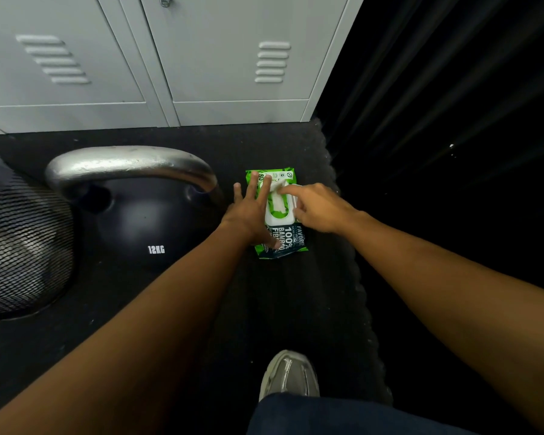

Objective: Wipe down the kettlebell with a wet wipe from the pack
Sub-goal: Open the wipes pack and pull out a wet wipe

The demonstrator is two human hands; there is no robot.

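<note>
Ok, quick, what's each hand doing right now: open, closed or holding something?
Left hand: open, fingers spread flat, pressing down on the wipe pack.
Right hand: index finger at the pack's opening; whether it holds anything cannot be told.

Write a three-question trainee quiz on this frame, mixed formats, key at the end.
1. True or false: the wet wipe pack lies to the person's right of the kettlebell.
2. Which weight is printed on the kettlebell? A) 8KG B) 12KG C) 20KG
3. Fill in: the left hand lies with straight fingers on the pack, while the right hand reaches for its white ____.

Key: 1 true; 2 B; 3 lid.
</note>
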